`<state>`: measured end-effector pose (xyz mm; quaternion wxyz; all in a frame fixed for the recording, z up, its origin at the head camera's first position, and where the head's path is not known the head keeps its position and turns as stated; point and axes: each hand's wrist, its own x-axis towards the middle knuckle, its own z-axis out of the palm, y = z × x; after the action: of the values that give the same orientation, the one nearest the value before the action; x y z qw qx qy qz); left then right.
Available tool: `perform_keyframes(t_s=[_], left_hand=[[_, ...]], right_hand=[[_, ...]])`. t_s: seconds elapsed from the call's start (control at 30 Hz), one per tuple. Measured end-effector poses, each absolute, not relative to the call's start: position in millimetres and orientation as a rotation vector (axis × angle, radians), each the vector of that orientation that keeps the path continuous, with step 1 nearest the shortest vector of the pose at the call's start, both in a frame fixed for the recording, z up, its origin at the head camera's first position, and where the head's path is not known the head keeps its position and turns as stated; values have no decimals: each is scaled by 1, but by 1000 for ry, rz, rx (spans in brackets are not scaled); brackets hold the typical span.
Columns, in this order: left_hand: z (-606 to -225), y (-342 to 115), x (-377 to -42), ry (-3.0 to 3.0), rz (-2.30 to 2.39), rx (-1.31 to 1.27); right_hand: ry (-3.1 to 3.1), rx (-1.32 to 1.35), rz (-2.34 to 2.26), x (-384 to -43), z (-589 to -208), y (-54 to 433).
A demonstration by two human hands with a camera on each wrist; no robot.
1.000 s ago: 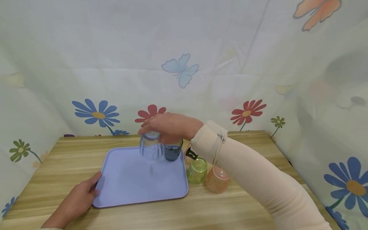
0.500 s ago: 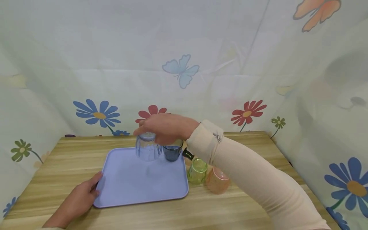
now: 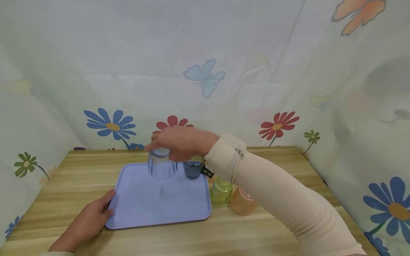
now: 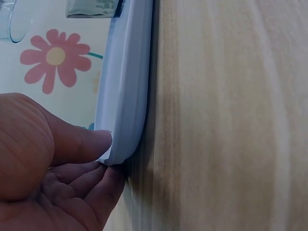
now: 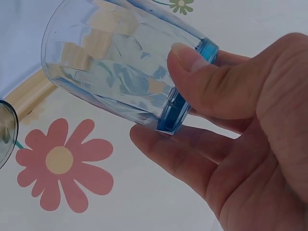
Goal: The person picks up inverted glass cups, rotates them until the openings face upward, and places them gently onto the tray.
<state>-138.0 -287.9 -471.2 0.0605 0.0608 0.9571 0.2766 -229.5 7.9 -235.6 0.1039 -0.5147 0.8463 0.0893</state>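
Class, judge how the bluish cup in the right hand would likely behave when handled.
The bluish cup is probably stiff: its walls show no bend in the right hand. Its shiny surface may be slippery. Laid sideways, its round mouth might let it roll.

Flower-printed sheeting (image 3: 144,53) around the wood-grain table (image 3: 243,234) suggests a booth.
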Motion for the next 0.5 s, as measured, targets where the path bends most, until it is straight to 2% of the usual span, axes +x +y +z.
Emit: perform_keyframes(t_s=[0.5], left_hand=[[-456, -280, -144, 2785, 808, 41]], right_hand=[[2510, -1494, 198, -227, -236, 4]])
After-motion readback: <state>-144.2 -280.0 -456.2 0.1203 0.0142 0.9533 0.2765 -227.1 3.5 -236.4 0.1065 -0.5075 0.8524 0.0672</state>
